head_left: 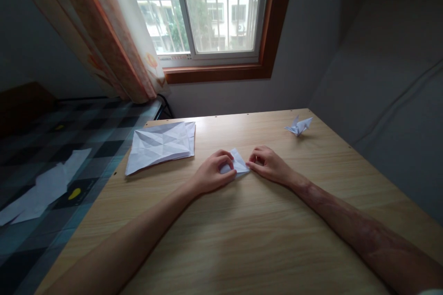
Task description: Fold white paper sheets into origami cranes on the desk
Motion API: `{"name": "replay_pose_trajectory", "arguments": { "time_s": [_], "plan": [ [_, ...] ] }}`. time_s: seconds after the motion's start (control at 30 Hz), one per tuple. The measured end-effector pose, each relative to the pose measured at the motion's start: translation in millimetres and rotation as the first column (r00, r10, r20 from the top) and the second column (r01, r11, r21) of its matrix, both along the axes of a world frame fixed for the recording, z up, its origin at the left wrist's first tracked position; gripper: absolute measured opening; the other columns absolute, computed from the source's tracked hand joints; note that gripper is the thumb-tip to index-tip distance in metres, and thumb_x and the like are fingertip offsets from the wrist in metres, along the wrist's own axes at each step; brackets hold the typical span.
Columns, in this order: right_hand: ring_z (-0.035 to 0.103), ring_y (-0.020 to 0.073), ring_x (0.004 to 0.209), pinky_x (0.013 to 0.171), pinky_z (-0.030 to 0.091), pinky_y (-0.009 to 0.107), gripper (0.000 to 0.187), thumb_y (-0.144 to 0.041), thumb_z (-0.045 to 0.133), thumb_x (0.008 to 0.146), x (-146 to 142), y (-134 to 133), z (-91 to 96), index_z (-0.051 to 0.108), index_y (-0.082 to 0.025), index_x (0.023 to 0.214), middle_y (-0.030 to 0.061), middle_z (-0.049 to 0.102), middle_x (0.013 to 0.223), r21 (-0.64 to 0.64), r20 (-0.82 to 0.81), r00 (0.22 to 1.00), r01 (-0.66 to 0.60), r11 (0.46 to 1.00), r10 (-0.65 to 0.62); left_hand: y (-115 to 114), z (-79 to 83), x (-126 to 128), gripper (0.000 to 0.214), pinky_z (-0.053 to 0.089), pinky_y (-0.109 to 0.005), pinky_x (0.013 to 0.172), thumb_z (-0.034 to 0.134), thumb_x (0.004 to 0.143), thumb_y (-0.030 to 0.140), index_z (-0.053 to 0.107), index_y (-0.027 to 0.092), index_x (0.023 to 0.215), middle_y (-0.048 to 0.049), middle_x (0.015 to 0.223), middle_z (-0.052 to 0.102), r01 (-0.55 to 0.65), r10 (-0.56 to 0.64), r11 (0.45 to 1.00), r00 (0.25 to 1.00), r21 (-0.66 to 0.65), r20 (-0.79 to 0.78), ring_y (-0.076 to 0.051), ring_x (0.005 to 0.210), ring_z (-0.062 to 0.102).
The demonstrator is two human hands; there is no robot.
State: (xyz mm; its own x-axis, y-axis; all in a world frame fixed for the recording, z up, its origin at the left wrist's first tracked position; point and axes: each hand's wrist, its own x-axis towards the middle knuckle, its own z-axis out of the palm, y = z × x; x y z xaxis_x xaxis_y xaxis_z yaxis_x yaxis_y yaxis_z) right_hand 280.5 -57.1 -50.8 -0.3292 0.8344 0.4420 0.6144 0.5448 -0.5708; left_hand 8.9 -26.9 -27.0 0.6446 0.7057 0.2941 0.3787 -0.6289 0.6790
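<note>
A small folded piece of white paper (238, 164) lies on the wooden table (242, 230) between my two hands. My left hand (212, 173) curls over its left part, fingers bent and pressing on it. My right hand (270, 163) pinches the paper's right tip with fingers closed. Both forearms rest on the table.
A stack of creased white paper sheets (161, 145) lies at the table's far left. A finished folded paper crane (298, 126) stands at the far right. Left of the table is a checked bed cover (69, 156) with loose white papers (41, 189). A window and curtain are behind.
</note>
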Motion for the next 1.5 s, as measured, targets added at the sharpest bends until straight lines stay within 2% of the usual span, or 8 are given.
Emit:
{"name": "replay_pose_trajectory", "arguments": {
  "time_s": [0.23, 0.43, 0.6, 0.73, 0.9, 1.2, 1.33, 1.5],
  "plan": [
    [0.062, 0.0210, 0.084, 0.081, 0.046, 0.036, 0.015, -0.026, 0.078, 0.098, 0, 0, -0.9, 0.071, -0.022, 0.085, 0.0018, 0.068, 0.084, -0.003, 0.004, 1.000, -0.001, 1.000, 0.001, 1, 3.5, -1, 0.012, 0.058, -0.036, 0.101, 0.066, 0.095, 0.025, 0.076, 0.021, 0.089, -0.0083, 0.122, 0.075, -0.003, 0.003, 1.000, 1.000, 0.004, -0.005, -0.023, 0.110, 0.073],
    [0.063, 0.0229, 0.087, 0.083, 0.047, 0.038, 0.011, -0.020, 0.075, 0.096, -2, -4, 1.5, 0.068, -0.023, 0.088, 0.0033, 0.068, 0.087, 0.072, 0.088, 0.996, -0.006, 0.997, 0.000, -4, 8.1, -2, 0.013, 0.060, -0.038, 0.095, 0.074, 0.083, 0.019, 0.073, 0.025, 0.095, -0.0054, 0.120, 0.080, 0.020, 0.033, 0.966, 0.979, 0.258, -0.203, -0.027, 0.108, 0.076],
    [0.065, 0.0278, 0.103, 0.095, 0.051, 0.044, 0.010, -0.017, 0.070, 0.096, -4, -8, 2.6, 0.068, -0.025, 0.100, 0.0080, 0.074, 0.107, 0.208, 0.155, 0.986, -0.089, 0.974, 0.057, -4, 12.5, -2, 0.008, 0.058, -0.042, 0.098, 0.073, 0.090, 0.026, 0.074, 0.026, 0.097, -0.0061, 0.112, 0.080, 0.046, 0.056, 0.945, 0.952, 0.323, -0.300, -0.028, 0.105, 0.076],
    [0.067, 0.0272, 0.101, 0.094, 0.054, 0.045, 0.010, -0.018, 0.070, 0.097, -6, -9, 2.7, 0.068, -0.025, 0.103, 0.0077, 0.075, 0.109, 0.287, 0.110, 0.990, -0.119, 0.950, 0.091, -6, 14.7, -2, 0.008, 0.054, -0.034, 0.084, 0.065, 0.094, 0.021, 0.072, 0.024, 0.094, -0.0057, 0.106, 0.079, 0.041, 0.062, 0.950, 0.947, 0.310, -0.315, -0.024, 0.097, 0.074],
    [0.070, 0.0267, 0.101, 0.094, 0.057, 0.046, 0.009, -0.019, 0.071, 0.098, -8, -13, 6.7, 0.069, -0.025, 0.105, 0.0070, 0.078, 0.108, 0.321, 0.058, 0.994, -0.109, 0.941, 0.095, -10, 12.2, -3, 0.006, 0.045, -0.031, 0.069, 0.058, 0.096, 0.022, 0.064, 0.024, 0.097, -0.0037, 0.097, 0.072, -0.086, 0.175, 0.949, 0.944, 0.304, -0.279, -0.020, 0.078, 0.067],
    [0.068, 0.0301, 0.132, 0.115, 0.052, 0.050, 0.037, -0.031, 0.069, 0.102, -15, -17, 11.3, 0.070, -0.024, 0.139, 0.0105, 0.073, 0.144, 0.201, 0.353, 0.888, -0.379, 0.903, 0.294, -10, 9.9, -1, 0.016, 0.047, -0.032, 0.074, 0.065, 0.085, 0.019, 0.051, 0.024, 0.092, -0.0047, 0.103, 0.061, -0.173, 0.214, 0.958, 0.962, 0.227, -0.171, -0.021, 0.081, 0.062],
    [0.066, 0.0308, 0.133, 0.114, 0.054, 0.049, 0.042, -0.033, 0.068, 0.103, -18, -20, 14.4, 0.068, -0.022, 0.143, 0.0122, 0.071, 0.148, 0.143, 0.384, 0.872, -0.380, 0.914, 0.303, -9, 11.5, -1, 0.021, 0.049, -0.034, 0.076, 0.069, 0.082, 0.016, 0.056, 0.024, 0.097, -0.0067, 0.111, 0.062, -0.183, 0.231, 0.959, 0.947, 0.216, -0.223, -0.022, 0.085, 0.064],
    [0.066, 0.0323, 0.130, 0.112, 0.054, 0.050, 0.040, -0.037, 0.068, 0.103, -20, -23, 16.6, 0.070, -0.021, 0.140, 0.0120, 0.069, 0.151, 0.135, 0.418, 0.865, -0.360, 0.923, 0.276, 0, 16.3, -7, 0.009, 0.046, -0.033, 0.074, 0.066, 0.091, 0.021, 0.057, 0.024, 0.090, -0.0046, 0.099, 0.068, -0.275, 0.316, 0.944, 0.916, 0.183, -0.250, -0.023, 0.084, 0.066]
  ]
}}
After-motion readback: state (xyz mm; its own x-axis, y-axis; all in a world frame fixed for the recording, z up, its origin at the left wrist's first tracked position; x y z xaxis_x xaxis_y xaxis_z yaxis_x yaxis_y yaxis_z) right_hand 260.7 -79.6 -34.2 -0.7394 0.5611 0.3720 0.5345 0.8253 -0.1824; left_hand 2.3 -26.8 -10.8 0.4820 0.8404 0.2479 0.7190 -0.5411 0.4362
